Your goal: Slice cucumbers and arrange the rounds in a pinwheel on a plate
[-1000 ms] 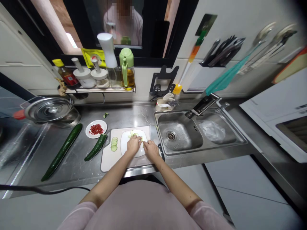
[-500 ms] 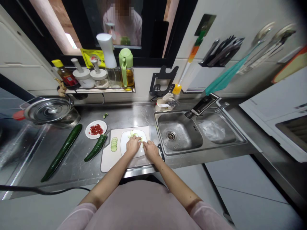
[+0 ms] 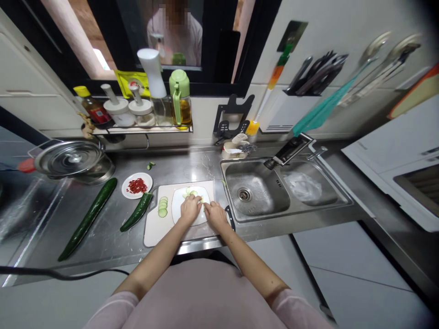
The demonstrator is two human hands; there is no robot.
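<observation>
Presently, cucumber slices (image 3: 192,192) lie on the white plate (image 3: 176,208), set on the cutting board (image 3: 156,234). The left hand (image 3: 190,209) and right hand (image 3: 215,214), fingers curled, are positioned close together over the plate; whether either grips a slice cannot be determined.

White glare on counter (image 3: 194,173) (edges stretched)

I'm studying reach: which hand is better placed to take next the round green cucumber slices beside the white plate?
Probably the left hand: it is nearer those cucumber slices. The right hand is farther over, near the knife's black handle.
</observation>
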